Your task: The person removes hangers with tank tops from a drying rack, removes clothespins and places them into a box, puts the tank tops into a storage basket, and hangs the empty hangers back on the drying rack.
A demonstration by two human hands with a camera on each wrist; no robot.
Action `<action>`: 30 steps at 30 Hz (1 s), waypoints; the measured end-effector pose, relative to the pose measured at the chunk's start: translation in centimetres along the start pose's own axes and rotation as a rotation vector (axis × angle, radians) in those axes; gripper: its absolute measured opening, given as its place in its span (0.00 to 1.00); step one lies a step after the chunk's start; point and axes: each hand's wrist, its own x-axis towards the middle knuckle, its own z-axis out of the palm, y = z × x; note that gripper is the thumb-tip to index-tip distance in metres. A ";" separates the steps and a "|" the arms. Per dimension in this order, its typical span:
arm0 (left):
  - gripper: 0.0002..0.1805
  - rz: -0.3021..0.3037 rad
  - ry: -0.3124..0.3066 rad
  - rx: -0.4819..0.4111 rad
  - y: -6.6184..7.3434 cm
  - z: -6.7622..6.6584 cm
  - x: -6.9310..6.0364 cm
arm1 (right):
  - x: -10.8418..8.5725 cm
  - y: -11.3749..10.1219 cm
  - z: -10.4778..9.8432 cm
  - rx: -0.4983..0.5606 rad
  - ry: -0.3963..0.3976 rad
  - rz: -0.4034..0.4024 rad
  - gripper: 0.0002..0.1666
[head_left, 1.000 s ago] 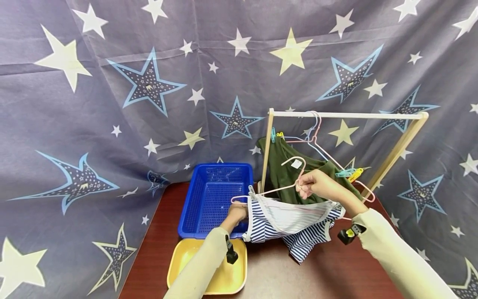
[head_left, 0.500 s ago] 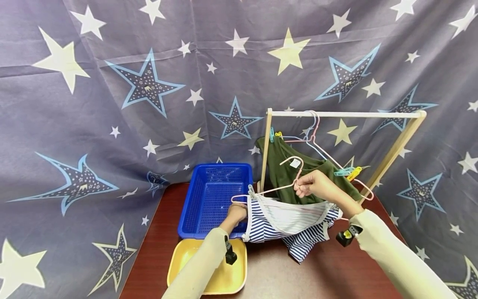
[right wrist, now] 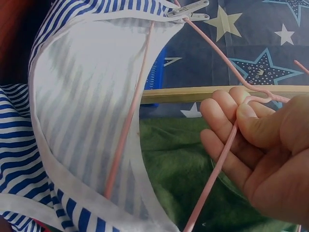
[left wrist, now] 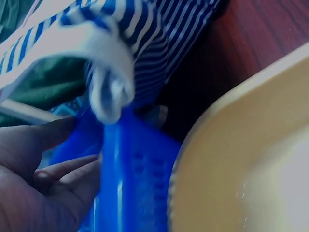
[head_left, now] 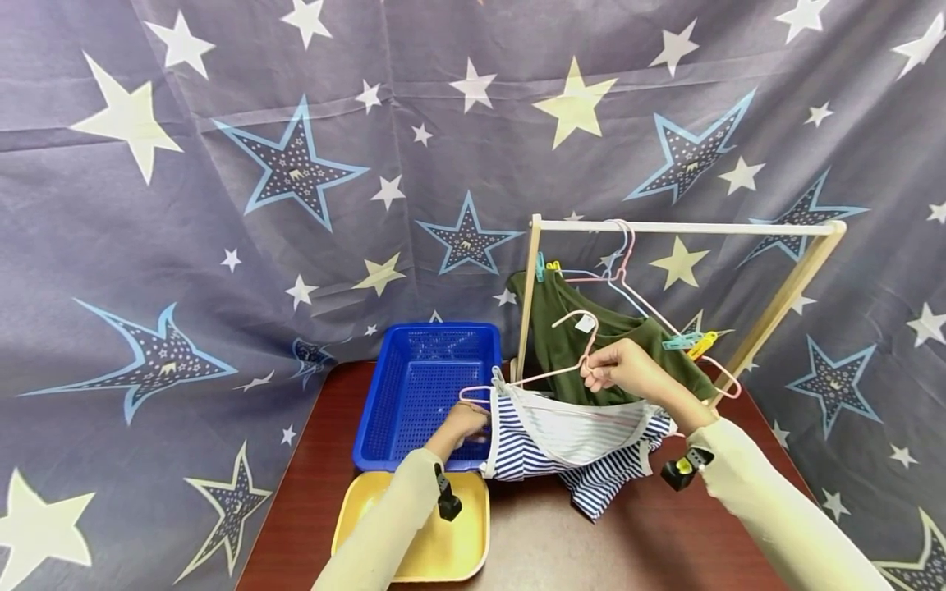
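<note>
My right hand [head_left: 617, 367] pinches a pink clothes hanger [right wrist: 212, 179] just below its hook. From the hanger droops a navy-and-white striped top [head_left: 528, 447], its white inner side showing at the neckline. A grey clothespin [head_left: 498, 379] clips one strap to the hanger's left arm. My left hand [head_left: 467, 420] is beside that strap, over the right side of the blue basket [head_left: 365, 427]. In the left wrist view its fingers [left wrist: 72, 179] are loosely bent beside the basket rim, with nothing visible between them.
A wooden rack [head_left: 687, 229] stands behind, holding a green garment [head_left: 550, 328] on hangers. Teal [head_left: 683, 341] and yellow clothespins [head_left: 702, 345] grip the garment. A yellow tray [head_left: 473, 533] sits in front of the basket on the reddish-brown table [head_left: 591, 550].
My left hand has drawn slightly down and left from the strap, its fingers loosening. The right hand and hanger have shifted slightly left.
</note>
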 end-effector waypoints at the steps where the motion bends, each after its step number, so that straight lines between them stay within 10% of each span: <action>1: 0.10 -0.015 -0.023 0.008 0.1 -0.5 0.0 | 0.0 0.0 0.0 0.002 0.001 0.000 0.10; 9: 0.14 -0.020 0.005 0.057 1.9 -5.1 -0.1 | 0.1 0.3 0.0 -0.008 0.012 0.008 0.11; 16: 0.16 0.268 0.116 0.011 5.0 -7.5 -1.4 | -0.1 0.4 0.1 0.021 0.016 0.006 0.12; 22: 0.19 0.476 -0.032 -0.077 7.0 -7.3 -2.5 | -0.2 0.4 0.1 0.072 0.016 -0.009 0.12; 30: 0.24 0.523 -0.255 -0.071 7.7 -6.1 -3.1 | -0.2 0.2 0.1 0.128 0.003 -0.016 0.13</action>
